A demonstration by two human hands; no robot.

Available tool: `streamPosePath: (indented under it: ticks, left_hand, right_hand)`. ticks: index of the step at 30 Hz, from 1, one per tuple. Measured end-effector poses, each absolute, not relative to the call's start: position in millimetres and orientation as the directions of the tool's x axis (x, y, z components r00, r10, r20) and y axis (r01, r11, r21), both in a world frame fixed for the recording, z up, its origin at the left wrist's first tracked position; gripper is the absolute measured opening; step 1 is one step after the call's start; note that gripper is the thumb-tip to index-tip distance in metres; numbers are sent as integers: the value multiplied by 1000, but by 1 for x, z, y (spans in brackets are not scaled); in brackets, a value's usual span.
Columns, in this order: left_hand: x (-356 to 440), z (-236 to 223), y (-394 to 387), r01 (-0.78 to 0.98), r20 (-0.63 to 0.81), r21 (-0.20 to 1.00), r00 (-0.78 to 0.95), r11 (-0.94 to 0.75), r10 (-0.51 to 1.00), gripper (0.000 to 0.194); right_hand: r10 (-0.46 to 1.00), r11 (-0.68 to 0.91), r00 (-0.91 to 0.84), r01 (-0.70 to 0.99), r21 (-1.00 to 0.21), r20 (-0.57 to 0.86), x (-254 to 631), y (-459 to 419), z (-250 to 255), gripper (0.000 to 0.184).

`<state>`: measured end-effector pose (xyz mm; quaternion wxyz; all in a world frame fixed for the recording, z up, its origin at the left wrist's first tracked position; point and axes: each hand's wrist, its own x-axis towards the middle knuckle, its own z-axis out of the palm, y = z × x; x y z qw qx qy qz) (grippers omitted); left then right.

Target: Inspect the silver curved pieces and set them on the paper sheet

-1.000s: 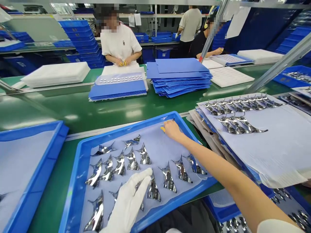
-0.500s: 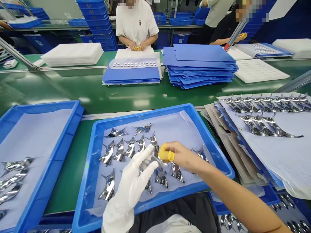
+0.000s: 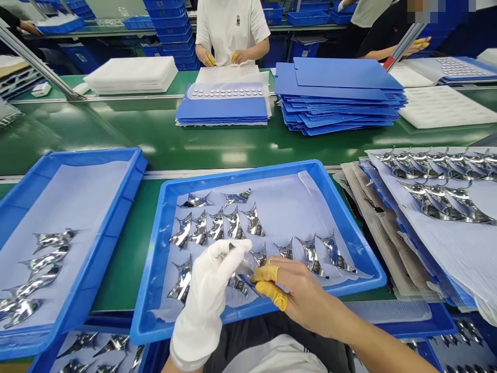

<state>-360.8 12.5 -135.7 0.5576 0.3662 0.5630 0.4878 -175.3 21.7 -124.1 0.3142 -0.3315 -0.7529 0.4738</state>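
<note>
My left hand (image 3: 212,287), in a white glove, is closed on a shiny curved metal piece (image 3: 244,268) above the near side of the blue tray (image 3: 155,269). My right hand (image 3: 293,287), with yellow finger cots on thumb and fingertips, pinches the same piece at its right end. Much of that piece is hidden by the fingers. Around my hands, several similar pointed chrome pieces (image 3: 216,225) lie in rows on the white sheet lining the tray. Some carry dark lettering.
Another blue tray (image 3: 134,181) with chrome pieces stands at left. To the right, a sheet-covered stack (image 3: 430,228) holds rows of pieces. Across the green bench (image 3: 186,147) are blue sheets (image 3: 341,96), a white foam stack (image 3: 130,75) and a co-worker (image 3: 233,31).
Both hands have come nearer my body, and the left now grips the metal piece more closely with the right. The view has shifted, uncovering more pieces on the tray's right side.
</note>
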Motion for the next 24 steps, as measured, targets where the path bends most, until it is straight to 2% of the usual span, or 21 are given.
streamPosePath:
  ticks: [2,5,7,9,13,17,18,20,24]
  left_hand:
    - [-366,-140,12,-23,-180,984,-179,179,967,27]
    - [-377,-150,8,104,-70,989,-277,103,958,28]
    - [-382,-154,5,138,-71,983,-324,122,943,28]
    - [-383,-154,2,86,-140,981,-290,171,947,31]
    - [-372,-138,4,-78,-300,952,-30,297,953,47]
    - [-358,-119,10,-108,-406,894,212,435,889,99]
    - [-355,-117,10,-122,-430,877,236,466,871,106]
    - [-352,-115,11,-184,-422,870,205,458,883,97]
    - [-354,-123,10,-276,-324,909,0,311,946,52]
  right_hand:
    - [798,216,-595,131,-968,97,-176,22,-126,16]
    - [804,-89,-592,-25,-996,-57,-178,24,-129,25]
    - [801,-282,-577,-128,-951,-160,-179,24,-131,27]
    - [796,-402,-556,-188,-896,-241,-181,25,-131,28]
    - [810,-445,-519,-241,-862,-273,-182,26,-131,29]
    - [826,-432,-500,-266,-862,-260,-182,27,-130,29]
    - [829,-431,-497,-273,-860,-257,-182,27,-129,29]
    - [831,-429,-498,-287,-856,-249,-182,27,-129,29]
    - [827,-435,-508,-308,-846,-240,-183,25,-128,26]
